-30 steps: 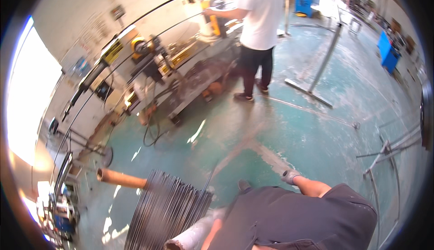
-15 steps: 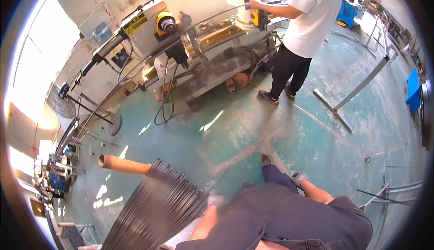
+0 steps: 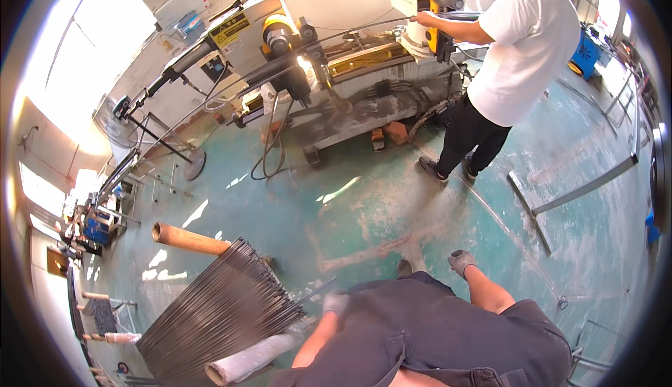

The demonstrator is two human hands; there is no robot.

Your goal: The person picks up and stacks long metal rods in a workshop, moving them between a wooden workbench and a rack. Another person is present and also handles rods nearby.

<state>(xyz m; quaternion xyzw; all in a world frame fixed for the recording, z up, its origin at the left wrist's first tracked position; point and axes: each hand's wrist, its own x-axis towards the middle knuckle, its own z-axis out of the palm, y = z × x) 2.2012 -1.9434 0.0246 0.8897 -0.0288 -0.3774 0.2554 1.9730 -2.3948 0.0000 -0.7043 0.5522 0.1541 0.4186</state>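
Observation:
My left hand (image 3: 336, 302), in a pale glove, is low in the middle, beside the right end of a wide stack of thin dark metal rods (image 3: 217, 310). One thin rod (image 3: 318, 290) sticks out from the stack and passes close to that hand. The fingers are too blurred to show whether they grip it. My right hand (image 3: 461, 262), in a greyish glove, hangs over the floor to the right of my body. Its fingers are curled in, with nothing visible in them. A brown cardboard tube (image 3: 189, 239) and a whitish wrapped tube (image 3: 248, 360) lie under the stack.
Ahead, a person in a white shirt (image 3: 521, 51) handles a long rod at a machine (image 3: 283, 61) with yellow-and-black heads. Hoses (image 3: 269, 145) droop to the green floor. A metal T-shaped stand (image 3: 535, 212) is on the right. A round-based stand (image 3: 194, 166) stands far left.
The view has swung, shifting the machine and the other person rightward in the picture. More of the whitish tube shows. My right hand has lifted away from my leg.

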